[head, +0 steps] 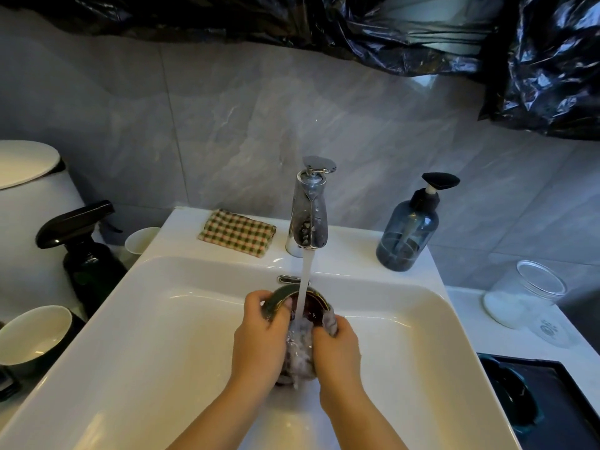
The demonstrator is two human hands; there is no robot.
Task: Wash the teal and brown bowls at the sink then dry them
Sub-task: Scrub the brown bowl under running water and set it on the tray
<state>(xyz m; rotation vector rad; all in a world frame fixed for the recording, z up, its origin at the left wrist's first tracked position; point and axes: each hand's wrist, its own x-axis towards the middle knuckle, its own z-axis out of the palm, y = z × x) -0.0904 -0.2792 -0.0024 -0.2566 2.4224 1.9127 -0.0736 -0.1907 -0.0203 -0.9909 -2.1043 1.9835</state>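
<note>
Step in hand: washing the brown bowl (316,311), w/ the tap (310,219) running. Bowl is held low over the sink (162,319) basin, tipped so its dark reddish-brown inside faces the water stream (305,274), which lands inside it. Left hand (259,332) grips the bowl's left rim, fingers curled over the edge & clamped on it. Right hand (337,345) has its fingers closed on a wet grey rag (300,349), pressed vs the bowl's near side. The teal bowl (32,332), pale inside, sits upright well apart to the left of the sink; can't tell if it's washed yet. So approx mid-wash, drying not started. Next move, I'd judge: turn the bowl in the left hand so the rag covers the rest, rinse, then reach for something dry, prob. the checked cloth (237,232) folded on the sink ledge left of the tap. Wet glaze is likely slippery, so keep the rim grip firm.
</note>
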